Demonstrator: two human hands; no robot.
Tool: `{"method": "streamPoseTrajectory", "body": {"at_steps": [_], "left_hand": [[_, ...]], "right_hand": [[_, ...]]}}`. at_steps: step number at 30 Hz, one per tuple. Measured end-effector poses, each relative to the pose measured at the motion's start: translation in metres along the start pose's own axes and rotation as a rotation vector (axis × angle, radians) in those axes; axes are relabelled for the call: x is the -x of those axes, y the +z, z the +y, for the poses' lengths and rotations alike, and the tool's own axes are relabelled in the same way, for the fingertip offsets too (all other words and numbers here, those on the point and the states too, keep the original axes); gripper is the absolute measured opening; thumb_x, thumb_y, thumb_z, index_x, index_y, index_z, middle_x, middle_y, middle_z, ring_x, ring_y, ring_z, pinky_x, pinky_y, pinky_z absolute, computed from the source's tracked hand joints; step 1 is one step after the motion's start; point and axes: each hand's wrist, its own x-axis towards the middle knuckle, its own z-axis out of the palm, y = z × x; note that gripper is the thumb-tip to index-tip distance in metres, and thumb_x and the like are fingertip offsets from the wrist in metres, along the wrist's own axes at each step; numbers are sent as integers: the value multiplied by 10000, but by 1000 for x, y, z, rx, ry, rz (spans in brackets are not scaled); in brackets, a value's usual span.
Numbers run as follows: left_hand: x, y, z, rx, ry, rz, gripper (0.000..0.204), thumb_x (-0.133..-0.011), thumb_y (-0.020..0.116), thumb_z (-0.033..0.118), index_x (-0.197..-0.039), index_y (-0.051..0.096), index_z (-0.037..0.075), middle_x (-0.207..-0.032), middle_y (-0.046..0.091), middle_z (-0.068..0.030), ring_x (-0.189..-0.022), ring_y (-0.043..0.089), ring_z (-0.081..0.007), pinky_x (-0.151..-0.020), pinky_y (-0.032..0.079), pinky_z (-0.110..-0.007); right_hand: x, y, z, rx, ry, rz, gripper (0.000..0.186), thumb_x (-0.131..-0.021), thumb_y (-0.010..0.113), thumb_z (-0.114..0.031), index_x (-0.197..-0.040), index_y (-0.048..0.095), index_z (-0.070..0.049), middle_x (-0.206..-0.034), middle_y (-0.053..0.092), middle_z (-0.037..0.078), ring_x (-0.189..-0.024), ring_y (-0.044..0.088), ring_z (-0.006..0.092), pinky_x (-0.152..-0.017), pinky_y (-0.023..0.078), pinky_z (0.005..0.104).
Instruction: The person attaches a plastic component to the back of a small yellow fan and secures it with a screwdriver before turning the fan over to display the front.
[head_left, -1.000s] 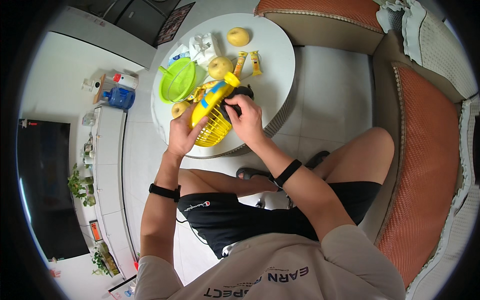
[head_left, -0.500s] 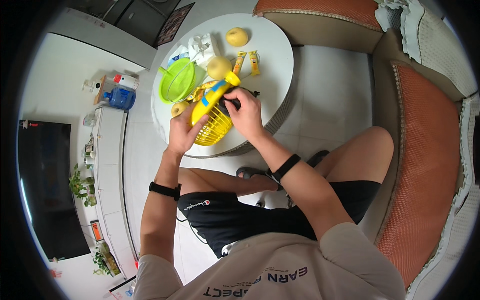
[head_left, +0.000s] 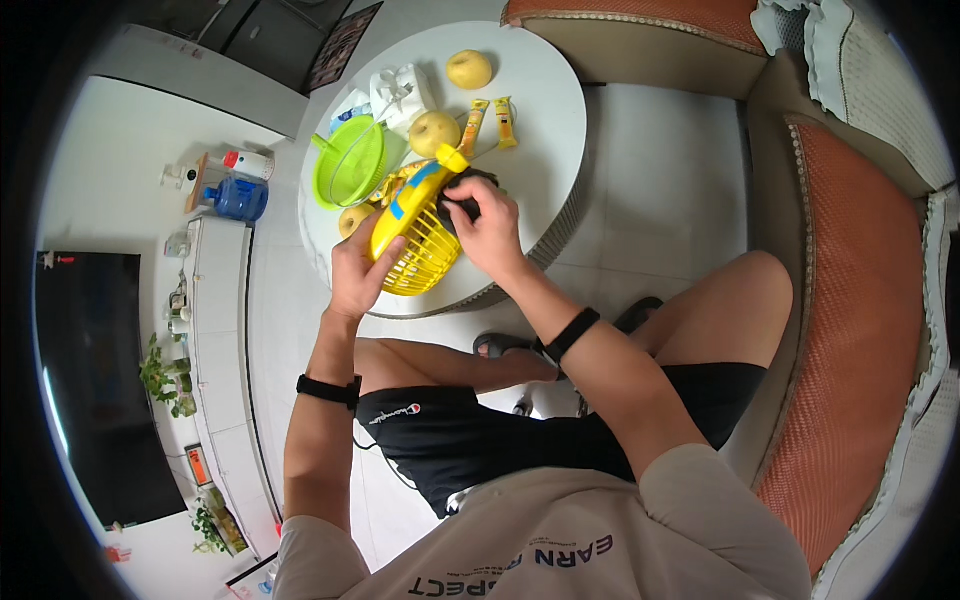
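Note:
My left hand (head_left: 360, 270) grips a yellow plastic slotted basket (head_left: 422, 260), tilted, by its band with blue patches. My right hand (head_left: 485, 228) has its fingers curled on a dark object (head_left: 462, 205) against the basket's far side; its shape is partly hidden. Around them on the round white table (head_left: 550, 120) are a green strainer basket (head_left: 340, 175), a pale yellow fruit (head_left: 432, 130), another behind (head_left: 470, 68) and one at the left (head_left: 352, 225), yellow wrapped sticks (head_left: 505, 122) and a crumpled white bag (head_left: 400, 95).
An orange-cushioned sofa (head_left: 850, 340) wraps round the right and back. At left stand a television (head_left: 95, 380), a white cabinet (head_left: 210, 330) with plants (head_left: 160, 375) and a blue water jug (head_left: 240, 200). My bent legs and slippered feet (head_left: 500, 350) are below the table edge.
Both hands and the yellow basket have shifted slightly toward the left; the grip looks the same. The view has moved only a little.

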Motion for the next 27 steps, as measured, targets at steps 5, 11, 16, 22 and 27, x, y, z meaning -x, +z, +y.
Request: {"method": "streamPoseTrajectory", "body": {"at_steps": [5, 11, 16, 22, 27], "left_hand": [[1, -1, -10, 167, -64, 43, 449, -1002, 745, 188, -1359, 649, -66, -1077, 791, -198, -955, 748, -233, -898, 579, -351], [1, -5, -6, 80, -63, 1, 466, -991, 757, 208, -1361, 653, -56, -1046, 790, -208, -939, 762, -243, -880, 584, -351], [0, -4, -4, 78, -54, -10, 484, -986, 763, 236, -1359, 655, -54, -1036, 789, -212, -937, 769, -261, -881, 587, -364], [-5, 0, -4, 77, -25, 12, 478, -980, 768, 208, -1362, 655, -55, -1043, 789, -215, -942, 768, -259, -891, 585, -366], [0, -2, -4, 107, -58, 21, 483, -978, 771, 225, -1360, 658, -49, -1043, 789, -217, -935, 770, -279, -888, 586, -367]], "right_hand": [[5, 2, -1, 19, -49, -35, 230, -833, 788, 34, -981, 626, -33, -921, 687, 154, -888, 684, 393, -777, 553, 464], [39, -18, 11, 75, -85, -13, 202, -868, 794, 24, -1012, 662, -27, -935, 722, 140, -842, 727, 356, -742, 570, 414], [-1, 3, 0, 7, 28, 18, 201, -882, 804, 11, -997, 642, -24, -916, 723, 156, -832, 727, 354, -736, 567, 411], [-12, 5, 11, 34, 141, -10, 211, -858, 790, 32, -1007, 651, -18, -897, 745, 151, -800, 751, 306, -742, 590, 388], [28, -23, 16, 96, 60, -57, 212, -858, 813, 11, -993, 654, -29, -875, 751, 123, -786, 758, 289, -720, 583, 364]]}}
